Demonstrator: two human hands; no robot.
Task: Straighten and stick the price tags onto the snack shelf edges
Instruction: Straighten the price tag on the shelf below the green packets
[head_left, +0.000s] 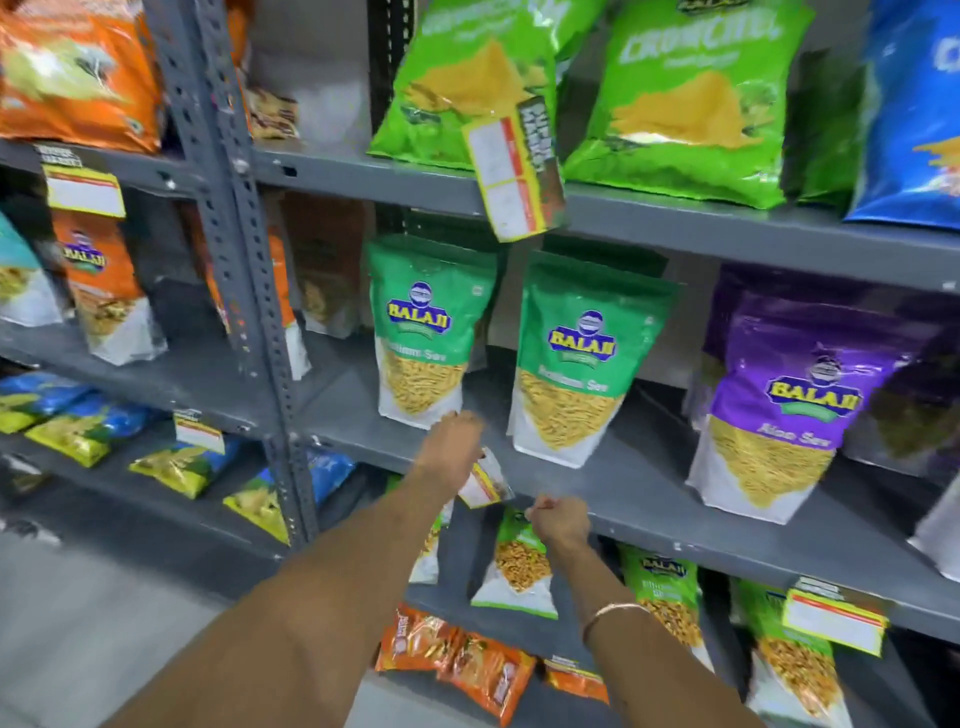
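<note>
So, you had your left hand (453, 451) pinching the small crumpled white, yellow and red paper price tag (485, 480), which hung tilted right at the front lip of the grey metal shelf (649, 512), below the green Balaji sev pouches (423, 332). Your right hand (558, 522) was loosely curled just beside the tag's lower corner; whether it gripped anything, I couldn't tell. My take: you needed that right hand to catch the loose corner, pull the tag flat and level with the lip, then press along it from one end. The bigger yellow-edged tag (514, 174) on the shelf above was crooked too.
</note>
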